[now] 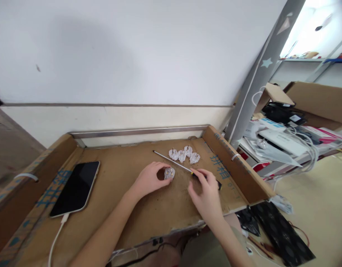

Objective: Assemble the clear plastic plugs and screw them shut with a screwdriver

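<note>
My left hand (151,178) is closed on a clear plastic plug (169,173), its thumb and fingers at the sides and its metal pins pointing up. To the right, my right hand (206,191) reaches over the black handle of a long screwdriver (173,161). Its thumb and fingers are apart, and whether the fingertips touch the handle I cannot tell. The screwdriver's thin shaft points to the far left. Just beyond it, several more clear plugs (182,156) sit in a cluster on the cardboard, pins upward.
A phone (76,189) on a white charging cable (58,233) lies at the left of the cardboard-lined table (117,207). Raised cardboard sides (237,163) border it. A metal rail (140,131) runs along the back. Right of a grey post (260,78) stands a cluttered table (285,148).
</note>
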`<state>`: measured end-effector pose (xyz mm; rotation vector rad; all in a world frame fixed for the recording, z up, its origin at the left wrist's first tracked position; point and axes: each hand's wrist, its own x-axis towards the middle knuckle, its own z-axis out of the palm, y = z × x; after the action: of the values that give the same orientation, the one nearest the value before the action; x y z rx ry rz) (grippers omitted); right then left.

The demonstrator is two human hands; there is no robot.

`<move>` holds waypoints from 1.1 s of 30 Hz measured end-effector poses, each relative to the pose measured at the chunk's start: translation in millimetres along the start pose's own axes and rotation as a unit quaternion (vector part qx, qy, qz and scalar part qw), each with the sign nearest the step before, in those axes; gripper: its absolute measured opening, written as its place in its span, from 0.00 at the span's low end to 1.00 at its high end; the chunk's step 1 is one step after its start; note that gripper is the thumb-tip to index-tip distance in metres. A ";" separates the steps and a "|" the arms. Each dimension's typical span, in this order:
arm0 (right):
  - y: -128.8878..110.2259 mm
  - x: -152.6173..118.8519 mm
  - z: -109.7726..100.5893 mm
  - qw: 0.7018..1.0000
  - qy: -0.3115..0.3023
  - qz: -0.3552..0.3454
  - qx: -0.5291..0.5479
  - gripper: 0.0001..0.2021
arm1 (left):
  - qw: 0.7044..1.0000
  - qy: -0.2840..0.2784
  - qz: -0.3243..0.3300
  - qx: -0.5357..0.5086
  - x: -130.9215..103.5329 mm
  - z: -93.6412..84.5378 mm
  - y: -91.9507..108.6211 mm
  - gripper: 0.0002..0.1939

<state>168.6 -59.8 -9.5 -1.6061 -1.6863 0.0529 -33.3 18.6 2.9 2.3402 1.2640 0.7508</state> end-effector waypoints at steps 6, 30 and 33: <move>-26.8 51.8 57.4 0.985 -0.123 -0.041 0.110 0.12 | 0.998 0.000 0.008 0.060 0.9 -2.6 -3.3 0.18; -21.8 62.8 78.6 0.955 -0.112 -0.040 0.270 0.15 | 0.996 0.051 -0.056 0.048 4.2 1.3 -3.4 0.24; -21.2 63.3 80.6 0.951 -0.113 -0.032 0.285 0.15 | 0.996 0.053 -0.062 0.046 4.3 1.9 -4.0 0.25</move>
<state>113.8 28.5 -22.0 -1.1372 -1.6857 0.6552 -32.8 24.2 0.4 2.2936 1.5043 0.8013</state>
